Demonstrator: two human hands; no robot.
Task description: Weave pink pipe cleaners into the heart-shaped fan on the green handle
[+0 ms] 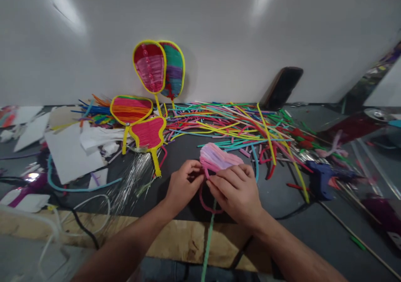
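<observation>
A pink and lilac pipe-cleaner piece (216, 156) is held over the dark table near its front edge. My right hand (236, 190) is closed on its lower right part, fingers lying over its front. My left hand (186, 181) pinches at the lower left edge of the same piece, thumb and forefinger close together. Below the two hands a pink pipe-cleaner loop (205, 204) curves down. From it a light green twisted stem (208, 240) runs toward me past the table edge.
Finished yellow-edged fans (149, 67) lean at the back wall and lie left of centre. Loose pipe cleaners (213, 121) spread behind my hands. A phone (285, 87) leans on the wall. A blue glue gun (324, 179) lies right; white sheets (75, 152) and silver strands (134, 181) lie left.
</observation>
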